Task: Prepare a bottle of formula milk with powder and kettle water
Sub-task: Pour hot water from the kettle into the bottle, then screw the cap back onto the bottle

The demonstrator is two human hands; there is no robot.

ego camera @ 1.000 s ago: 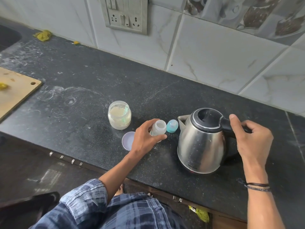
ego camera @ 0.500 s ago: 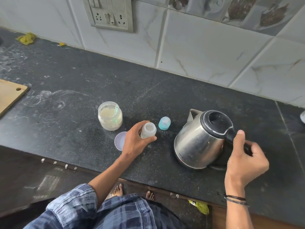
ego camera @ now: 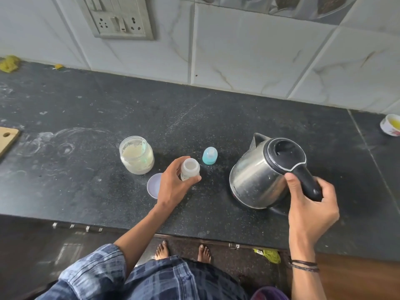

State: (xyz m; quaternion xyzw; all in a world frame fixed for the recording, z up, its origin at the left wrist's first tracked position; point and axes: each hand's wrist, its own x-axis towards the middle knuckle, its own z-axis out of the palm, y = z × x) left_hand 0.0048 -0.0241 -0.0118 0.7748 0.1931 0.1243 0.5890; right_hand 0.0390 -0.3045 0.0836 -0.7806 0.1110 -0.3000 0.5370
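A small open baby bottle (ego camera: 190,169) stands on the black counter (ego camera: 216,126), and my left hand (ego camera: 173,187) grips its side. Right of it is a steel kettle (ego camera: 259,176) with a black lid, tilted with its spout pointing away toward the wall. My right hand (ego camera: 311,204) grips the kettle's black handle. A glass jar of pale powder (ego camera: 136,158) with a green scoop inside stands left of the bottle. The bottle's teal teat cap (ego camera: 209,156) stands just behind the bottle. The jar's lilac lid (ego camera: 153,185) lies by my left wrist.
A wooden board's corner (ego camera: 7,137) shows at the left edge. A small white bowl (ego camera: 390,124) sits at the far right. A switch and socket panel (ego camera: 116,17) is on the tiled wall. The counter's front edge is near my body.
My right hand has slid lower down the handle and tipped the kettle, lifting one side off its base. My left hand keeps hold of the bottle. The camera has shifted right.
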